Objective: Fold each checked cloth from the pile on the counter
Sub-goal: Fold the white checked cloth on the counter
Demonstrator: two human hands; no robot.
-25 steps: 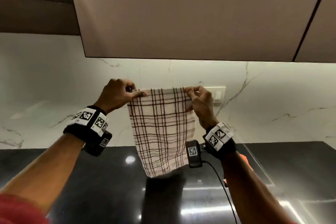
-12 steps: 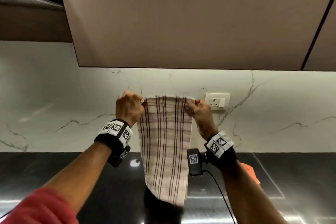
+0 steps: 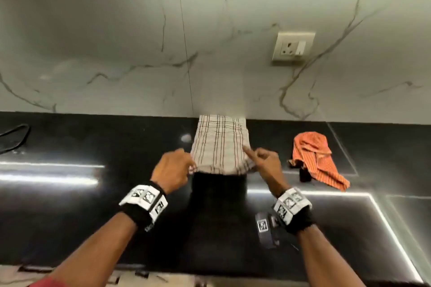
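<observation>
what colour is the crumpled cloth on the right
The crumpled cloth is orange with thin darker stripes; head view.

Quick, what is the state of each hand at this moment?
Left hand: pinches the near left corner of the checked cloth.
Right hand: pinches the near right corner, index finger laid on top.

cloth corner hidden by left hand, cable cut off

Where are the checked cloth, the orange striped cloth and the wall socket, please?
checked cloth (image 3: 219, 144), head view, middle of its top layer.
orange striped cloth (image 3: 312, 150), head view, its bunched upper part.
wall socket (image 3: 292, 46), head view, centre of its plate.
</observation>
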